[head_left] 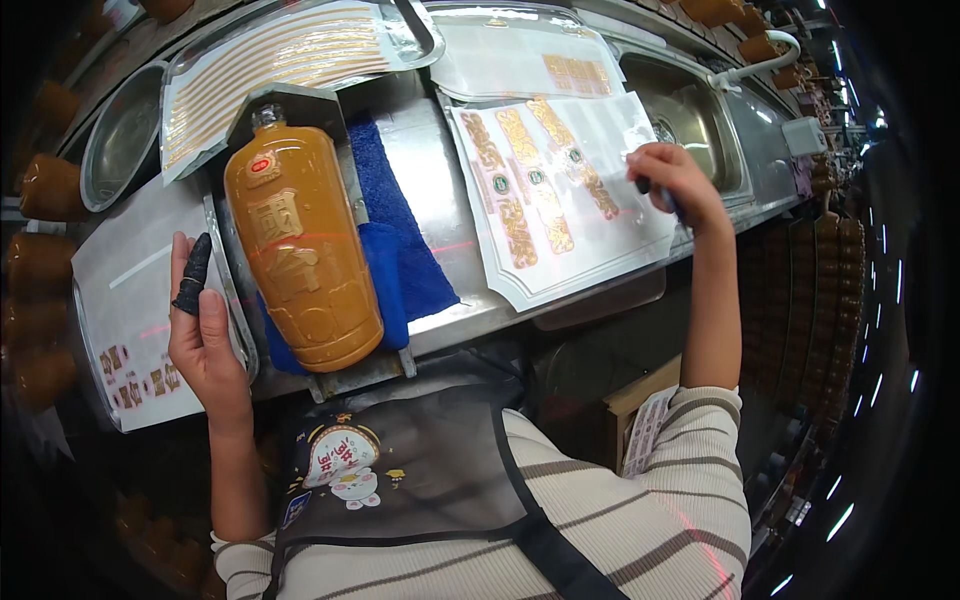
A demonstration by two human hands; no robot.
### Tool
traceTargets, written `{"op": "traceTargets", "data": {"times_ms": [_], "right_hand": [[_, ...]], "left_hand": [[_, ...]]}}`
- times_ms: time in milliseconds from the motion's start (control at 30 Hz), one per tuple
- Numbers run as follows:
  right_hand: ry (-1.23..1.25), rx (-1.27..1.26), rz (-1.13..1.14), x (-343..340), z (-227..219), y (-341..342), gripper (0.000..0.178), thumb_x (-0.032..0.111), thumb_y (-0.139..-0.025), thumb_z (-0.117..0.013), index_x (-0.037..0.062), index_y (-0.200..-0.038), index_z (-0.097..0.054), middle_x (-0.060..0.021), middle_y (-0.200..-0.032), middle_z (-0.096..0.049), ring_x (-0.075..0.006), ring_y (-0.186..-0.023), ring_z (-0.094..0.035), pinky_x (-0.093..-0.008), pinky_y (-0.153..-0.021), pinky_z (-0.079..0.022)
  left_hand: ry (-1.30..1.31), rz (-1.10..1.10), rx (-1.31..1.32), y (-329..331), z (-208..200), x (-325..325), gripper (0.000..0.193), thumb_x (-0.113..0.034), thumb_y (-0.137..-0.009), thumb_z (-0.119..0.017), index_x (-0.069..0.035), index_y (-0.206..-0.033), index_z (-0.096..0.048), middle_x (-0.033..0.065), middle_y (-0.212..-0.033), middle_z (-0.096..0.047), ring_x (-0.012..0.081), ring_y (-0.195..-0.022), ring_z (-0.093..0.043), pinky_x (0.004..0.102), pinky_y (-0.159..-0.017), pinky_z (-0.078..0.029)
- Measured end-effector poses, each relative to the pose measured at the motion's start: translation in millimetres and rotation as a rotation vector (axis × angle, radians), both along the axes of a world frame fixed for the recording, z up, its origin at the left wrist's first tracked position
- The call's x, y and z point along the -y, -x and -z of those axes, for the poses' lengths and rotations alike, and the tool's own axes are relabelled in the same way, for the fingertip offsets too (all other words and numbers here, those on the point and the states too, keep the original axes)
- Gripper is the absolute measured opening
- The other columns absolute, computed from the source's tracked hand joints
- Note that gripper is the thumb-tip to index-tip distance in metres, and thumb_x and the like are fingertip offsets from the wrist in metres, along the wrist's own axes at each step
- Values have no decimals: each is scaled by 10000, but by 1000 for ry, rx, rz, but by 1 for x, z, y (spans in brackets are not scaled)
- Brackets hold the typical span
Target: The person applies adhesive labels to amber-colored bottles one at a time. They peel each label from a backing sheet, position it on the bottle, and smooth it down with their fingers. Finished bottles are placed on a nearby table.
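Note:
A caramel-brown bottle [318, 262] with raised characters and a small red emblem lies tilted back on a metal stand, its neck pointing away from me. Beside its left flank, my left hand [207, 335] is open with fingers stretched, one finger wrapped in black; a gap shows between hand and bottle. My right hand [677, 182] is closed round a slim dark tool whose exact kind is not clear. It hovers at the right edge of a white sheet [625, 240] carrying ornate gold decals [517, 232], some with green round emblems.
Blue cloth [400, 220] lies under and beside the bottle. A tray with gold strips [280, 65], a metal basin [122, 135] and another decal sheet [140, 270] are at left. A sink [715, 140] with a white faucet [765, 62] stands back right. Brown bottles line the left.

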State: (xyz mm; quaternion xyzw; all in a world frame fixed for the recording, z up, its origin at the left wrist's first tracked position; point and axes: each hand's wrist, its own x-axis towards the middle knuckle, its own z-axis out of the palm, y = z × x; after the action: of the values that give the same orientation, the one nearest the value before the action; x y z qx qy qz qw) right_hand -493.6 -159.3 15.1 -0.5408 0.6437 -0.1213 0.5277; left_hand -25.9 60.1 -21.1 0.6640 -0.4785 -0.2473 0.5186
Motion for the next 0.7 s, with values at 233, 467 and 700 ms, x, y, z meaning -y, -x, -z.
{"op": "traceTargets", "data": {"times_ms": [233, 467, 700], "right_hand": [[315, -722, -69, -37, 27, -7, 514, 394, -702, -866, 1, -898, -599, -185, -900, -672, -316, -832, -642, -411, -739, -495], [505, -777, -1, 4, 36, 75, 694, 364, -676, -897, -49, -1161, -622, -203, -1091, -660, -298, -982, -649, -388, -834, -514], [359, -310, 185, 35, 42, 129, 212, 162, -768, -803, -3, -842, -693, -7, -744, -658, -95, -659, -574, -263, -617, -449]], "left_hand": [[5, 41, 15, 6, -2, 10, 453, -187, -1056, -441, 82, -1416, -496, 136, -1559, -429, 115, -1197, -531, 223, -920, -423], [48, 33, -60, 2, 0, 4, 434, -155, -1047, -451, 85, -1405, -507, 145, -1565, -417, 160, -1304, -492, 244, -1000, -402], [89, 43, 56, -4, -3, -3, 426, -139, -1040, -457, 76, -1404, -513, 187, -1561, -405, 252, -1428, -405, 348, -1157, -316]]}}
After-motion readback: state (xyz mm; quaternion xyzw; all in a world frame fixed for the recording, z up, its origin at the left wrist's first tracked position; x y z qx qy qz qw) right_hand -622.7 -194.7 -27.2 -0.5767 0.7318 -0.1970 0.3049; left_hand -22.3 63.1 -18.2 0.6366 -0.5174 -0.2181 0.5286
